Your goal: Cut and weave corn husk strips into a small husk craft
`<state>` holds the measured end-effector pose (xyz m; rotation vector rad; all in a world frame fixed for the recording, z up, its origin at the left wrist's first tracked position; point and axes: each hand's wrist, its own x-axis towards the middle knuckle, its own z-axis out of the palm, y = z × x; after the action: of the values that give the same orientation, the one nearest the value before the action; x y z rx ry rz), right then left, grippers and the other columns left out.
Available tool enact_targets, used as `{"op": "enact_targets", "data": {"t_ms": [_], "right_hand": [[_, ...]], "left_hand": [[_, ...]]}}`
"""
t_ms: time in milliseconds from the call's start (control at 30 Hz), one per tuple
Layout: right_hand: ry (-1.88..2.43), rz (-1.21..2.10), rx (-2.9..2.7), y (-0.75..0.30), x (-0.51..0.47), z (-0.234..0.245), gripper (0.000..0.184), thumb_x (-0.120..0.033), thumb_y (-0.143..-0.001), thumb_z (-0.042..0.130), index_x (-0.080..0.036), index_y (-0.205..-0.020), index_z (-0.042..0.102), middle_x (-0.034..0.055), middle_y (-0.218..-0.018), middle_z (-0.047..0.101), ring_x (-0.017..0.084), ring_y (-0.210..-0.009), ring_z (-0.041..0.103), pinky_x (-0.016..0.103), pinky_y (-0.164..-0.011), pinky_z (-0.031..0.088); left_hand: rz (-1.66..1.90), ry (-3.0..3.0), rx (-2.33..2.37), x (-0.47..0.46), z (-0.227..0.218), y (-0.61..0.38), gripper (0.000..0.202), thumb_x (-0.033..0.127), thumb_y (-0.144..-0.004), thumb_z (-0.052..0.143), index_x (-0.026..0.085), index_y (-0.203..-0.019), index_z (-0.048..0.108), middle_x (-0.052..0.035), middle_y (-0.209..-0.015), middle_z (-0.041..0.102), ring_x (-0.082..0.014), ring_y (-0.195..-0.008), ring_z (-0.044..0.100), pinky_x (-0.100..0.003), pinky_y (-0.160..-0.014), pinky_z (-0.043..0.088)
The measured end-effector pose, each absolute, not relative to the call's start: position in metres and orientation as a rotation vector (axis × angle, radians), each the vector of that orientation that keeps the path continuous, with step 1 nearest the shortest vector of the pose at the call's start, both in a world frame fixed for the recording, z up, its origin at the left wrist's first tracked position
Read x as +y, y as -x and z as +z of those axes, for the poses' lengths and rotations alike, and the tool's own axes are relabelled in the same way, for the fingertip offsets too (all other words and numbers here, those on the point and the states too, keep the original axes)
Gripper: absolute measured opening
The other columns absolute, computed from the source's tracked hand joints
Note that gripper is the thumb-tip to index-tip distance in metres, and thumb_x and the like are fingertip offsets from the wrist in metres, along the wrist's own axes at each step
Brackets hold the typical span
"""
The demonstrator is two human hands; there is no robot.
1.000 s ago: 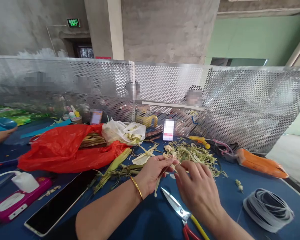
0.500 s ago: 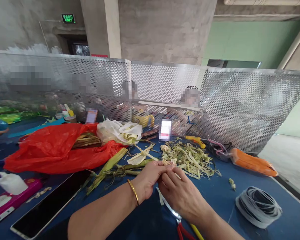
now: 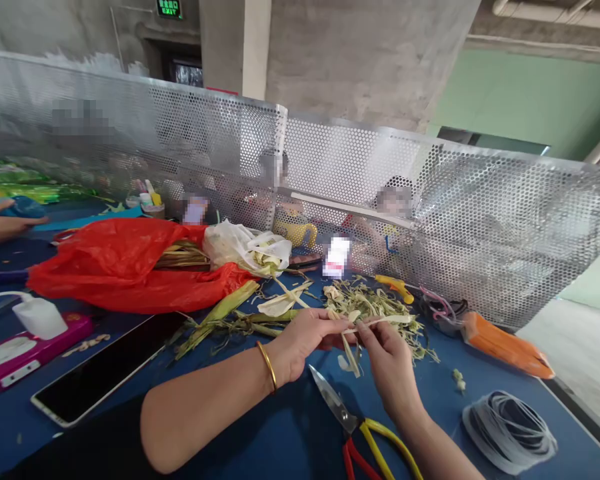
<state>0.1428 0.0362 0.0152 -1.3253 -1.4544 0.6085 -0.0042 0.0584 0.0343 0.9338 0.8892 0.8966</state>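
Observation:
My left hand (image 3: 300,343), with a gold bangle on the wrist, pinches one end of a pale corn husk strip (image 3: 350,333) above the blue table (image 3: 280,427). My right hand (image 3: 387,357) pinches the same strip a little to the right, thumb and forefinger closed. Short husk ends hang down between the hands. Scissors (image 3: 353,427) with yellow and red handles lie open on the table just below my hands. A pile of shredded husk (image 3: 380,307) sits right behind them.
A red plastic bag (image 3: 120,267) with husks and a white bag (image 3: 245,247) lie at left back. A tablet (image 3: 100,377), a pink phone with charger (image 3: 25,337), an orange tool (image 3: 500,337) and a coil of grey bands (image 3: 507,430) lie around. A perforated metal screen (image 3: 430,193) borders the table; people sit behind it.
My hands have drawn apart, stretching the husk strip between them, and the right hand has lifted off the scissors. The camera has tilted and shifted left.

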Motion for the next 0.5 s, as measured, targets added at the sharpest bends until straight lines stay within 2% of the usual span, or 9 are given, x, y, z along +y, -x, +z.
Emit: {"op": "enact_targets", "data": {"t_ms": [233,500], "right_hand": [[1.399,0.698,-1.353,-0.138,0.039,0.011,0.035,-0.050,-0.078,0.058,-0.019,-0.064,0.052,-0.0020,-0.056,0.053,0.014,-0.053,0.047,0.025,-0.048,0.037],[1.281,1.053,-1.082,-0.131,0.036,0.016,0.036,-0.051,-0.068,0.067,-0.018,-0.061,0.052,-0.0047,-0.048,0.051,0.010,-0.042,0.043,0.023,-0.043,0.035]], "left_hand": [[0.849,-0.899,0.844,0.057,0.031,0.003,0.034,0.038,-0.054,0.084,0.014,-0.069,0.065,-0.0030,-0.068,0.067,-0.0133,-0.064,0.062,-0.027,-0.069,0.047],[0.966,-1.007,0.854,0.058,0.027,0.000,0.026,0.029,-0.058,0.082,0.013,-0.070,0.066,-0.0017,-0.066,0.065,-0.0147,-0.063,0.062,-0.030,-0.070,0.051]]}}
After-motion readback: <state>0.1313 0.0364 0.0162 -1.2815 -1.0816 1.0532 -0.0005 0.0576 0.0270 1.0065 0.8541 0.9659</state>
